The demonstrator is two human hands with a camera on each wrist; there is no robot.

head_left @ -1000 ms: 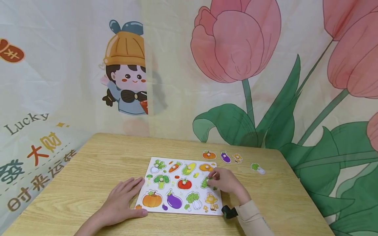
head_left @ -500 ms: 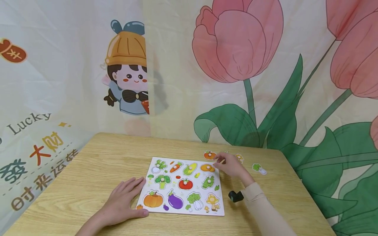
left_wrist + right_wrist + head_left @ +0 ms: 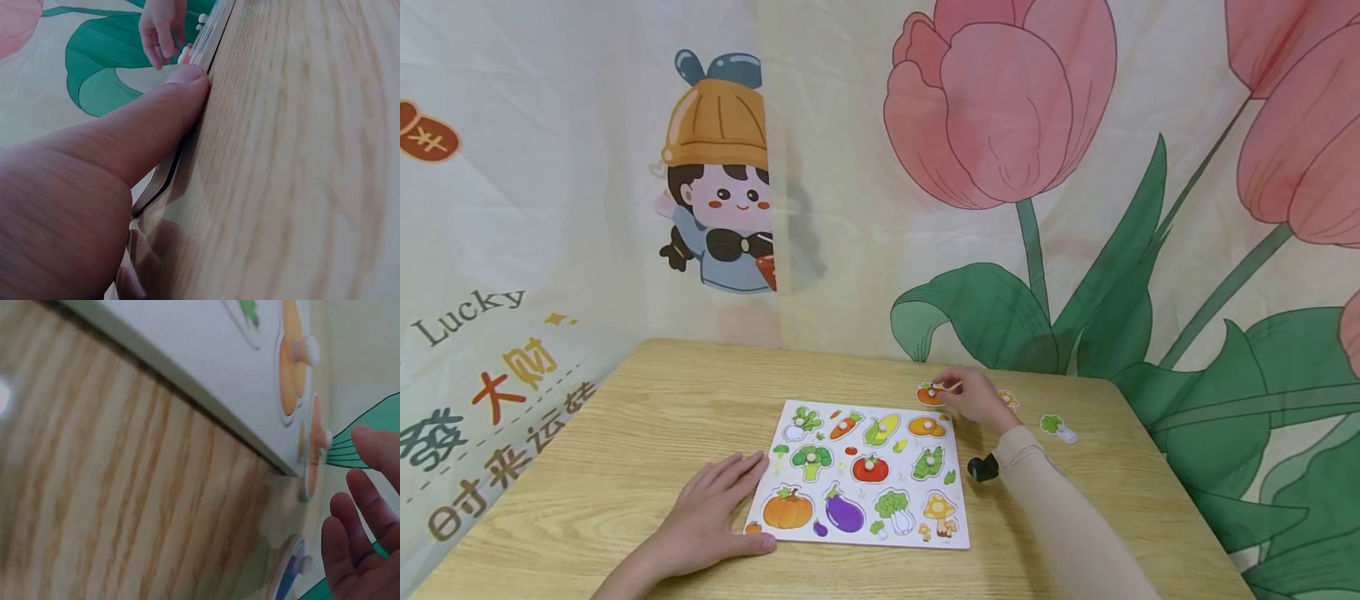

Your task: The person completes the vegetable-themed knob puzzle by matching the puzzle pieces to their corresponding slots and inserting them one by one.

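A white vegetable puzzle board lies on the table, several knobbed pieces seated in it. My left hand rests at its left side, fingers extended along the edge and thumb against the near corner. Behind the board's far right corner, my right hand hovers by the pumpkin piece. In the right wrist view its loosely bent fingers stay apart from the pumpkin's knob, holding nothing. An eggplant piece lies near those fingers; the right hand hides it in the head view.
To the right of that hand lie a mushroom piece and a bok choy piece. Pictures of pumpkin, eggplant, bok choy and mushroom line the board's near row. A printed curtain hangs behind the wooden table.
My right hand has moved away from the green piece at the board's right side, back to the loose pumpkin piece. The left hand has stayed in place.
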